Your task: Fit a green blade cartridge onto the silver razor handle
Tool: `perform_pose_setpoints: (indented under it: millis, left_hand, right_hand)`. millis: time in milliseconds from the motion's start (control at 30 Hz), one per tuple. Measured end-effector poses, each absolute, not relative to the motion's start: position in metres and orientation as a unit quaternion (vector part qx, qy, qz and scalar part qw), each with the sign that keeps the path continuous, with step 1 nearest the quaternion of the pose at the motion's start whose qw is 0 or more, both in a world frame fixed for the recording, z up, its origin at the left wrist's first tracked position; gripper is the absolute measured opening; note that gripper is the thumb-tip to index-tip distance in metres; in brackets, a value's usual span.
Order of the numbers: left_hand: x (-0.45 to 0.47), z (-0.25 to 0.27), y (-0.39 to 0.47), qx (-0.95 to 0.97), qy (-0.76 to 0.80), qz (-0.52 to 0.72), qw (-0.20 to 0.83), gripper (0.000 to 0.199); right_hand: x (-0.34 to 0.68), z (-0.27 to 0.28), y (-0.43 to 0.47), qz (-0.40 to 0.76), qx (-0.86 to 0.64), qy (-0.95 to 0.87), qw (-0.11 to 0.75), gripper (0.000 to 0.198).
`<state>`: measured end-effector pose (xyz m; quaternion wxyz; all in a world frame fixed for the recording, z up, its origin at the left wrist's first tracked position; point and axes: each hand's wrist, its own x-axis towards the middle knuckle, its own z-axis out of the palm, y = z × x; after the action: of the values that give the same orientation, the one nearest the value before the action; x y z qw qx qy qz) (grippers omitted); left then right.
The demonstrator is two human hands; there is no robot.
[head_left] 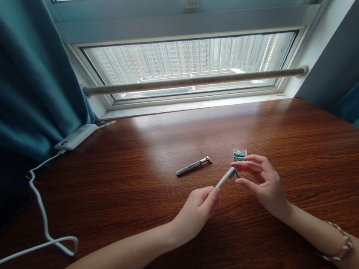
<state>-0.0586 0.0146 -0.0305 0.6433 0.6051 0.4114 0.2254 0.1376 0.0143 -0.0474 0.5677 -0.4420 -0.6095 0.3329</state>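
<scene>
My left hand (202, 205) is closed around the handle of a white toothbrush (225, 177). Its dark bristles point down and lie against or right beside a small dark razor blade head (236, 171). Thumb and fingers of my right hand (264, 181) pinch that head by its two ends. A silver razor handle (193, 166) rests on the table to the left of the toothbrush's tip. Just beyond my right fingertips lies a clear pack with green-edged razor cartridges (239, 154), partly covered by the fingers.
The brown wooden table (130, 156) reaches to the window sill. A white power strip (76, 137) sits at the far left edge, its white cable (41, 209) looping down the left side. A blue curtain (25, 69) hangs there, and a metal rail (193, 81) crosses the window.
</scene>
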Motion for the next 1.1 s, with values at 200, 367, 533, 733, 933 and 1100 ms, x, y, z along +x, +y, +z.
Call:
perform_pose_setpoints:
  millis: [200, 367, 533, 733, 933, 1100]
  left_hand:
    - [-0.0589, -0.0306, 0.0165, 0.604, 0.417, 0.195, 0.651, 0.041]
    - [-0.0586, -0.0262, 0.0197, 0.540, 0.393, 0.186, 0.720, 0.043]
    - [-0.0584, -0.0265, 0.0191, 0.527, 0.363, 0.186, 0.746, 0.042]
    - [-0.0585, -0.0278, 0.0182, 0.582, 0.400, 0.202, 0.678, 0.041]
    - [-0.0579, -0.0295, 0.0194, 0.598, 0.414, 0.212, 0.653, 0.043]
    - [-0.0595, -0.0306, 0.0203, 0.611, 0.426, 0.223, 0.629, 0.043]
  right_hand:
    - [0.1380, -0.0476, 0.0137, 0.320, -0.428, -0.617, 0.577, 0.048]
    - [0.1390, -0.0479, 0.0169, 0.294, -0.435, -0.635, 0.566, 0.053]
    - [0.1374, -0.0485, 0.0187, 0.282, -0.432, -0.660, 0.546, 0.056]
    - [0.1366, -0.0502, 0.0164, 0.284, -0.432, -0.663, 0.541, 0.056]
    - [0.1353, -0.0511, 0.0172, 0.295, -0.422, -0.651, 0.557, 0.060]
    - [0.1372, -0.0495, 0.0164, 0.285, -0.430, -0.650, 0.558, 0.063]
